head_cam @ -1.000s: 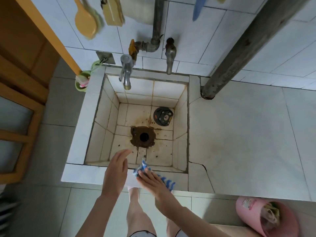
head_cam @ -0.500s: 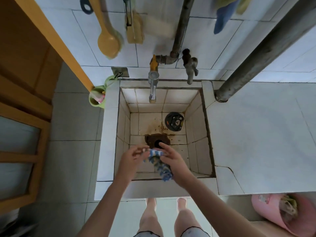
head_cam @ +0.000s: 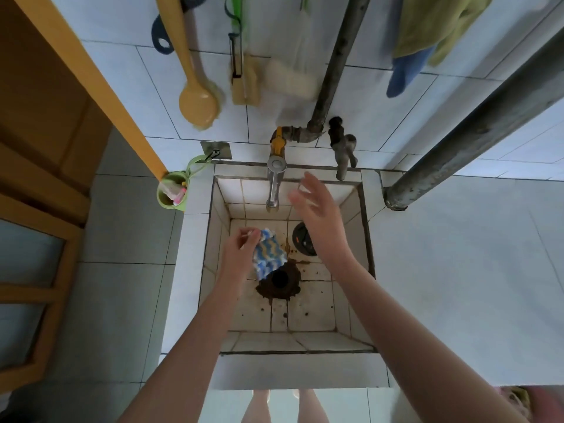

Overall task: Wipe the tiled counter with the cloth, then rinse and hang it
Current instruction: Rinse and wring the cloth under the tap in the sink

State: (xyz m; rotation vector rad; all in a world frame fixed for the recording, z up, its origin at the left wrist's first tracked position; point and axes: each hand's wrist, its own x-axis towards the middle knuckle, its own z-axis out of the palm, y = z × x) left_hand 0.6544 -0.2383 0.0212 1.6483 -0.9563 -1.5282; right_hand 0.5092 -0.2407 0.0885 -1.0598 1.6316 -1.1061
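Note:
A blue, white and yellow wavy-striped cloth (head_cam: 268, 254) hangs over the tiled sink basin (head_cam: 311, 309), pinched at its top corner by my left hand (head_cam: 239, 250). It dangles just above the rusty drain hole (head_cam: 278, 279). My right hand (head_cam: 317, 215) is raised over the basin with fingers spread and empty, close to the right of the metal tap (head_cam: 273, 184). The pale tiled counter (head_cam: 464, 270) stretches to the right of the sink.
A second dark tap (head_cam: 343, 154) juts from the wall pipe. A thick grey pipe (head_cam: 476, 126) meets the counter at the right. Brushes, a yellow spoon (head_cam: 198, 102) and green and blue cloths (head_cam: 427, 35) hang on the wall. A green cup (head_cam: 172, 190) hangs left of the sink.
The cloth went from the sink's front rim into the basin. My right hand let go of it and rose toward the tap; my left hand alone holds it now.

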